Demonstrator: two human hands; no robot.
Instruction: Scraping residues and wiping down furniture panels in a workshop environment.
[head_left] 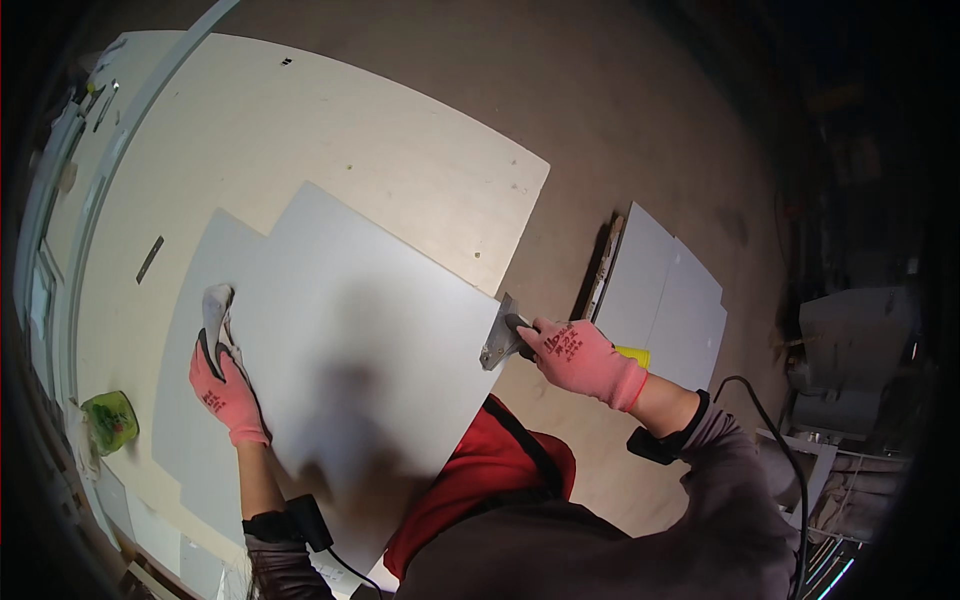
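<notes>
A glossy light grey panel lies over a second grey panel on a large cream board. At the panel's left edge my left hand, in a pink glove, is closed on a crumpled white rag. My right hand, gloved alike, grips a scraper with a wide metal blade and a dark part at the grip. Its blade meets the panel's right edge. A bit of yellow shows behind that hand; whether it belongs to the scraper I cannot tell.
More grey panels lie low on the right, above the brown floor. A long pale strip runs along the left of the board. Near it are a green-filled clear container and a small dark metal strip. A black cable hangs beside my right arm.
</notes>
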